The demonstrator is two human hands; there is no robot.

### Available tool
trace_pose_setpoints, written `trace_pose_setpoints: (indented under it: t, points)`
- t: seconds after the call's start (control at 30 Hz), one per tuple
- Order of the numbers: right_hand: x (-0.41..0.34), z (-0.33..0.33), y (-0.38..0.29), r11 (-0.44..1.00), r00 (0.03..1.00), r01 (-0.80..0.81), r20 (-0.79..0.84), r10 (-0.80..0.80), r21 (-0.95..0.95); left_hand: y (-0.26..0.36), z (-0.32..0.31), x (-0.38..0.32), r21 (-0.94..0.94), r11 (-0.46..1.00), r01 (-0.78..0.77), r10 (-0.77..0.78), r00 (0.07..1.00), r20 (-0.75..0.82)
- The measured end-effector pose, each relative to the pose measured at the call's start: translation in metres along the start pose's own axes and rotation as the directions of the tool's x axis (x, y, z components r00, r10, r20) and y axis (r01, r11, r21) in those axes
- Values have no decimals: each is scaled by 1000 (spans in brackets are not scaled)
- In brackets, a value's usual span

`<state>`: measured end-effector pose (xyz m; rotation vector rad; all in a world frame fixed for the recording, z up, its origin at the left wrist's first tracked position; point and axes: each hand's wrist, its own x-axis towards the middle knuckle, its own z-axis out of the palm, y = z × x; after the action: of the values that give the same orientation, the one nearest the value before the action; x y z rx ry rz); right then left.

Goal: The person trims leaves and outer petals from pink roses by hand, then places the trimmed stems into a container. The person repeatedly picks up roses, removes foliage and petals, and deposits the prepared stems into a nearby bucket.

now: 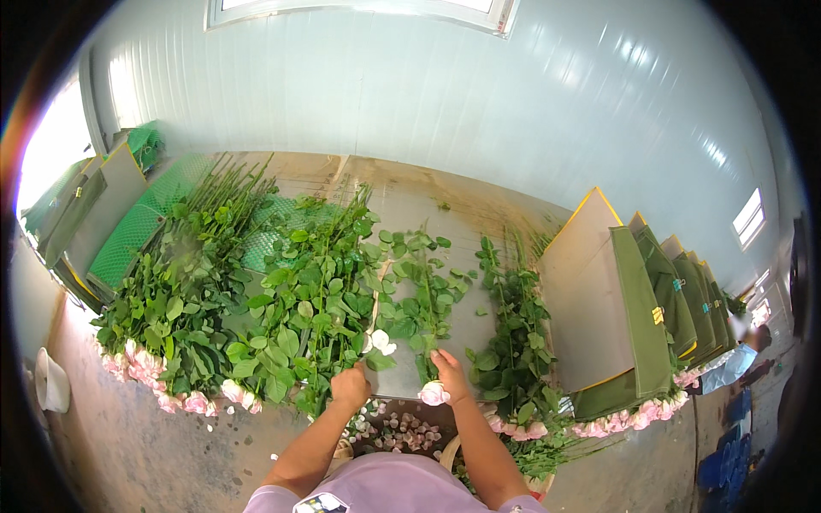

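My right hand point(451, 377) grips a leafy rose stem just by its pale pink bloom point(434, 393). The rose's leaves point(426, 295) stretch away from me over the metal tabletop point(467, 320). To its left, my left hand point(351, 387) has its fingers curled at the edge of a leafy bunch of roses point(314, 282); whether it holds a stem is hidden. White petals point(380, 342) show just beyond that hand. A smaller bunch of rose stems point(512, 308) lies to the right, with pink blooms point(523, 431) over the near edge.
A big pile of roses point(192, 276) lies left on green netting point(128, 237). Upright boards with green cloth point(587, 301) stand at right, pink roses point(632, 418) below them. Fallen petals point(407, 431) gather under the table's front edge. A person point(731, 369) is far right; a white bucket point(51, 381) stands left.
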<state>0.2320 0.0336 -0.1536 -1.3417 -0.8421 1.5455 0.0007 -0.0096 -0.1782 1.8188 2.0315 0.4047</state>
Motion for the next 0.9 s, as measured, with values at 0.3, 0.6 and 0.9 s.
trace_pose_setpoints:
  t: [0.3, 0.6, 0.9]
  points:
    - [6, -3, 8, 959, 998, -55, -54, 42, -277, -28, -61, -22, -180, 949, -260, 154, 876, -457]
    - [-148, -121, -106, 879, 873, 468, -104, -476, -90, -114, -29, -16, -95, 995, -4, -15, 979, -205]
    - [-399, -365, -220, 537, 271, 830, -732, -625, -152, -102, -3, 34, 86, 965, 246, -244, 969, -40]
